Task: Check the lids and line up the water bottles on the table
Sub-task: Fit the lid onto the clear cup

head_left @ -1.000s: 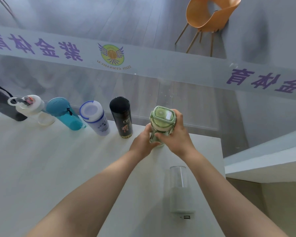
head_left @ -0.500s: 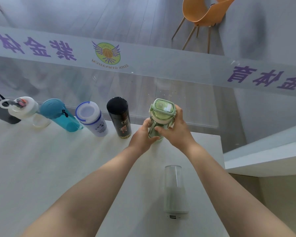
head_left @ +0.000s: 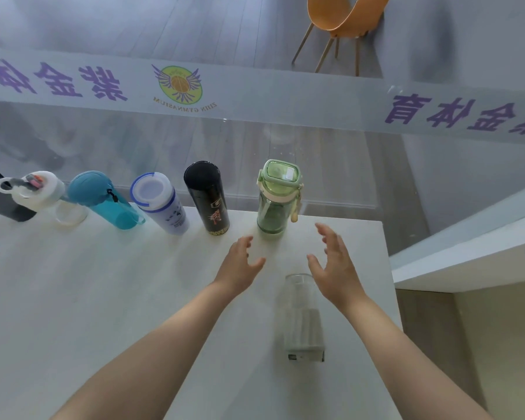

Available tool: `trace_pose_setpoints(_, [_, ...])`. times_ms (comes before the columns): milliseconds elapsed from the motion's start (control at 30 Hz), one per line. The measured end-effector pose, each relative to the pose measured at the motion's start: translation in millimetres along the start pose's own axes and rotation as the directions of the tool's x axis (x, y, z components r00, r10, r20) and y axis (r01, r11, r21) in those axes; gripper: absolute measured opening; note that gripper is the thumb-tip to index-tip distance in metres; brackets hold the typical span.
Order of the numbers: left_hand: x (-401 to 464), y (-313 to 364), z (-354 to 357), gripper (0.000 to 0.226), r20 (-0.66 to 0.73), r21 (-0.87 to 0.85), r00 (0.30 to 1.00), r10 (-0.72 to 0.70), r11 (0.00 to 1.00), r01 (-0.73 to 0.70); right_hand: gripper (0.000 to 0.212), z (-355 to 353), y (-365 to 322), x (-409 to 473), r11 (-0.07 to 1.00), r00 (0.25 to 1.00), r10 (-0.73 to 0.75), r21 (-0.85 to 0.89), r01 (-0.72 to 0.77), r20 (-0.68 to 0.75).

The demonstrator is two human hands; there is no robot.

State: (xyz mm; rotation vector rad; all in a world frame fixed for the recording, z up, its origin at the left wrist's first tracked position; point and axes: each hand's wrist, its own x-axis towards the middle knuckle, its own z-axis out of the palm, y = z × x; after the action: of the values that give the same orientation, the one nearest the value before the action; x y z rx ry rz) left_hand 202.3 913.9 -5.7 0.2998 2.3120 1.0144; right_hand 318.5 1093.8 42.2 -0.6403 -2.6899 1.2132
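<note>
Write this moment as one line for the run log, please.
green bottle: standing in row, lid on | left hand: open, apart from it | right hand: open | clear bottle: not yet lined up

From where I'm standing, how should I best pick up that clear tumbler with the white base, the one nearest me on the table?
Grip the clear glass tumbler with the white base around its white lower half, probably with the open right hand coming from its right side. It stands upright, apart from the bottle row, and its top looks open, with no lid or handle to hold.
</note>
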Motion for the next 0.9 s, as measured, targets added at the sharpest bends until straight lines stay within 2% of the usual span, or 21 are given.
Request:
trace_pose_setpoints(100, [-33,-8,16,0.052,0.100,-0.067,0.995,-0.018,0.997,0.025,0.062,4,22,-35,0.988,0.988,-0.124,-0.084,0.131,0.086])
trace_pose_setpoints(200, [-64,-13,38,0.044,0.172,-0.123,0.985,-0.031,0.991,0.053,0.071,8,42,-65,0.966,0.962,-0.175,-0.151,0.209,0.211])
trace_pose_setpoints(300, [-90,-14,59,0.045,0.184,-0.168,0.982,-0.049,0.983,0.081,0.076,14,62,-86,0.900,0.900,-0.285,-0.232,0.370,0.330])
trace_pose_setpoints(367, [-105,-15,73,0.050,0.182,-0.216,0.981,-0.068,0.971,0.107,0.078,16,73,-96,0.874,0.872,-0.287,-0.265,0.408,0.397])
trace_pose_setpoints(500, [-131,-13,95,0.066,0.174,-0.300,0.983,-0.059,0.947,0.110,0.077,8,83,-107,0.866,0.875,-0.285,-0.285,0.410,0.392])
trace_pose_setpoints(667, [-158,-9,122,0.085,0.130,-0.309,0.988,-0.087,0.943,0.124,0.076,-3,95,-126,0.864,0.892,-0.235,-0.338,0.373,0.385])
trace_pose_setpoints(900, [-180,1,148,0.080,0.052,-0.179,0.997,-0.063,0.981,0.071,0.076,-19,110,-145,0.804,0.876,-0.301,-0.393,0.446,0.378])
